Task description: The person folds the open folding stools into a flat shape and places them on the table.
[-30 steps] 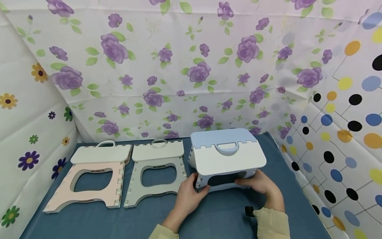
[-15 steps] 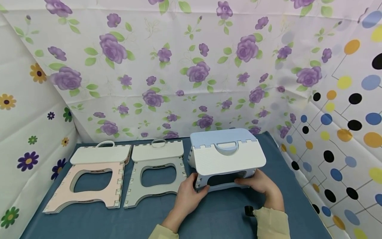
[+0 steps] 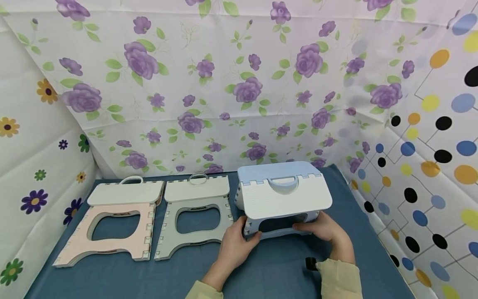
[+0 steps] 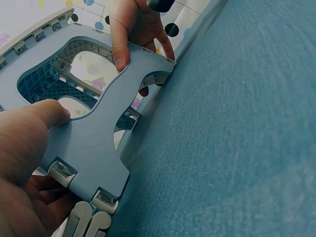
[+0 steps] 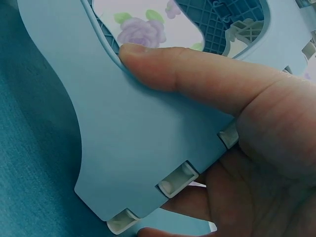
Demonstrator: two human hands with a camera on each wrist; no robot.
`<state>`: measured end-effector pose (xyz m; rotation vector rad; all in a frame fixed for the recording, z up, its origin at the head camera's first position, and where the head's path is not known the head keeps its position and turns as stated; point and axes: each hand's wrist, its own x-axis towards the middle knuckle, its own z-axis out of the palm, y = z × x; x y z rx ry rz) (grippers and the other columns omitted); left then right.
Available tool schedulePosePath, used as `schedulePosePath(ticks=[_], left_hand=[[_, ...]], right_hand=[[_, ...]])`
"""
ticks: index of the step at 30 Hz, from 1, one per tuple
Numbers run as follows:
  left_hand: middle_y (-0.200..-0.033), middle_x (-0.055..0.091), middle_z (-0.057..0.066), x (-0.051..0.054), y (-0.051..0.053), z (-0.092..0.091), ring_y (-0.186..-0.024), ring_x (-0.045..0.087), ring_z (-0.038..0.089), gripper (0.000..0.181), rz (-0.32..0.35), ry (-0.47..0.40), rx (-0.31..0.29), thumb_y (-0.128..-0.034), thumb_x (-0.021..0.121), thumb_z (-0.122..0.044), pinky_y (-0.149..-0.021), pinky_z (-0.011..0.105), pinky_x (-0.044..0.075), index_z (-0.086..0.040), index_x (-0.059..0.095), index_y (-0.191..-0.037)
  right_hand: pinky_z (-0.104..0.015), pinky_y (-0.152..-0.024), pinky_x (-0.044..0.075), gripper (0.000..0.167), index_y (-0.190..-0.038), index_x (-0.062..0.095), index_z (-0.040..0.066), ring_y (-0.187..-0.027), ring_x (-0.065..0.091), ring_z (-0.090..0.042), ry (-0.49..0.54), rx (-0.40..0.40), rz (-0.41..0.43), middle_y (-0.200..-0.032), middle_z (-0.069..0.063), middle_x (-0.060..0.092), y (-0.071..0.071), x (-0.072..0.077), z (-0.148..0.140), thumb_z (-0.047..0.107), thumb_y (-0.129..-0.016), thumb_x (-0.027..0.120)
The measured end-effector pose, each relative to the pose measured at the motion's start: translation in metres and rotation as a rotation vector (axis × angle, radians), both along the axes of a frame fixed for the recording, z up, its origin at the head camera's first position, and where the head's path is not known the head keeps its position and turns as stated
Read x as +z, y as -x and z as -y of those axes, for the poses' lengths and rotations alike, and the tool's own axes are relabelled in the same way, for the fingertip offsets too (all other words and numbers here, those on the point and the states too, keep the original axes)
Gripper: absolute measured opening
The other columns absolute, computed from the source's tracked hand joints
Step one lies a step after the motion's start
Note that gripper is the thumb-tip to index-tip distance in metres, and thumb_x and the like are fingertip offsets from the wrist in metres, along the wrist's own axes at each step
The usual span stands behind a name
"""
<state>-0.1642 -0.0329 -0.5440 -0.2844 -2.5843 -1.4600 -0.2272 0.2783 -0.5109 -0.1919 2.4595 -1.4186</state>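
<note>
A blue and white folding step stool point(image 3: 287, 197) stands unfolded at the right of the cloth, in the head view. Its white top half tilts toward me, and a blue carry handle point(image 3: 285, 185) lies along the middle seam. My left hand point(image 3: 237, 247) grips the near blue leg panel point(image 4: 94, 148) at its left edge, thumb on the front and fingers behind. On the other edge my right hand point(image 3: 330, 232) holds the same panel. In the right wrist view its thumb point(image 5: 187, 76) lies across the panel to the cut-out's rim, while the fingers are partly hidden behind.
A folded pink and white stool point(image 3: 112, 245) lies flat at the left. Beside it lies a folded grey-green stool point(image 3: 168, 232), close to my left hand. Blue cloth point(image 3: 272, 274) covers the table; patterned sheets point(image 3: 224, 91) hang behind and at both sides.
</note>
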Motion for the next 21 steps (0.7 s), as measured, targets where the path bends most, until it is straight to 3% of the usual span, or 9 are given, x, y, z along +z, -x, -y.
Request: schedulePosePath(ticks=[21], left_hand=[[-0.124,0.074,0.007,-0.0027,0.0038,0.0016,-0.109,0.073,0.024,0.044,0.013,0.038,-0.013,-0.1007,0.078,-0.032,-0.088,0.048,0.06,-0.012,0.065,-0.137]], right_hand=[[-0.07,-0.117,0.031,0.095,-0.161,0.036,0.002,-0.148,0.035,-0.048,0.03,0.006,-0.006,-0.165,-0.028,0.034,0.0011,-0.0013,0.0037,0.025,-0.088,0.092]])
